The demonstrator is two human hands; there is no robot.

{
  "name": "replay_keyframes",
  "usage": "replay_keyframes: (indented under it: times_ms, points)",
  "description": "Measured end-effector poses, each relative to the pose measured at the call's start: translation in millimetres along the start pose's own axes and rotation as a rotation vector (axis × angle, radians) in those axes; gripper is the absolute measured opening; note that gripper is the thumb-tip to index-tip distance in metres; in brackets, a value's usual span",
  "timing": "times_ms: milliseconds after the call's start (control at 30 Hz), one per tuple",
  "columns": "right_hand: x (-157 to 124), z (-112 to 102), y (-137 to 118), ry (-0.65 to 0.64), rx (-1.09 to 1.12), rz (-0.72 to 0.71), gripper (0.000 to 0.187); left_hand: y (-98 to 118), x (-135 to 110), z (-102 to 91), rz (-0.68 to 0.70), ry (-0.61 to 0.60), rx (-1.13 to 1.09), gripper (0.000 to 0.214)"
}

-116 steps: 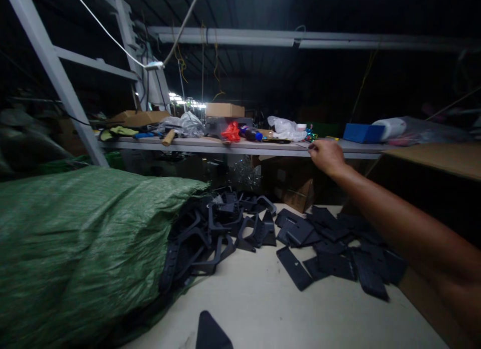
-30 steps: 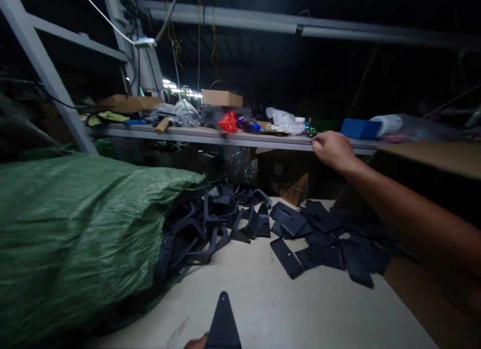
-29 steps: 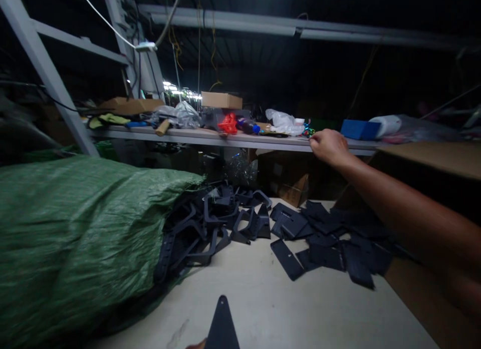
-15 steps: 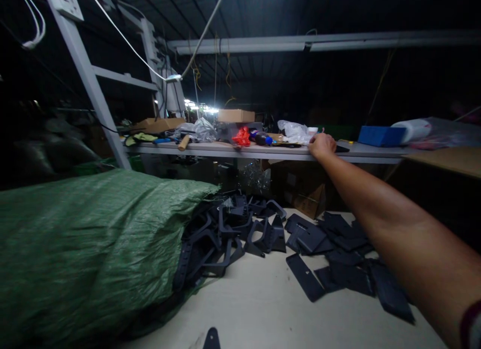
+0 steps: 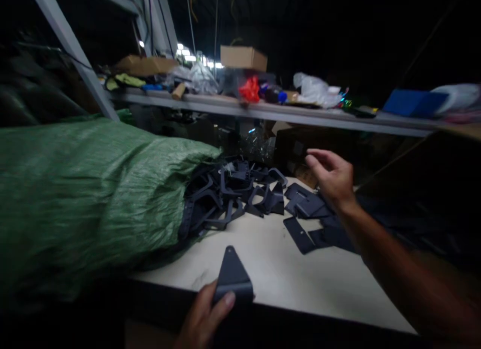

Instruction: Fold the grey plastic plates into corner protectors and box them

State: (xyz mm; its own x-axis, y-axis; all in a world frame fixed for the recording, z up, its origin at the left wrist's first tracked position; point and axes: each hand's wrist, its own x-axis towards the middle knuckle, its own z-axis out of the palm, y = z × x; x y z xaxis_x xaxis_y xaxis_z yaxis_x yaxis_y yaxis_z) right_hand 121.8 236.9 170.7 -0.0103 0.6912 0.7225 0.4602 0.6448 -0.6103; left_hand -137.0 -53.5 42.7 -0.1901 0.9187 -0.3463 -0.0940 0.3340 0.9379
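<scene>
At the front edge of the table, my left hand (image 5: 205, 311) grips a black triangular plastic bracket (image 5: 233, 275), thumb on its lower face and narrow end pointing away from me. My right hand (image 5: 334, 181) hangs in the air over the right side of the table, fingers and thumb apart, with nothing visible in them. Below and left of it lie flat black plates (image 5: 300, 236). Black frame-like brackets (image 5: 225, 194) are heaped in the middle, some spilling from a green woven sack (image 5: 93, 184).
Behind the white tabletop (image 5: 259, 244) runs a shelf (image 5: 233, 106). It bears a cardboard box (image 5: 243, 57), a red plastic bag (image 5: 249, 89), a clear bag (image 5: 313, 90) and a blue box (image 5: 409, 102). A grey post (image 5: 71, 48) rises at the left.
My right hand has come back from the shelf and down over the table. The view has tilted down, bringing my left hand and more of its bracket into sight.
</scene>
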Motion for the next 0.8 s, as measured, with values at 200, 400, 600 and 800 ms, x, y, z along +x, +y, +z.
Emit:
replay_keyframes:
  times_ms: [200,400,600,800]
  points:
    - [-199,10,-72,-0.898,0.564,0.509,0.045,-1,28,24.5,0.257,-0.155,0.0,0.054]
    - [-232,3,-74,-0.549,0.622,0.637,0.035,20,41,15.9,0.407,-0.278,0.22,0.057]
    - [-247,-12,-65,-0.695,0.461,0.587,0.04,25,68,39.1,0.147,-0.13,-0.394,0.078]
    - [-288,1,-73,-0.483,0.529,0.58,0.036,40,58,85.4,-0.158,-0.327,-0.809,0.036]
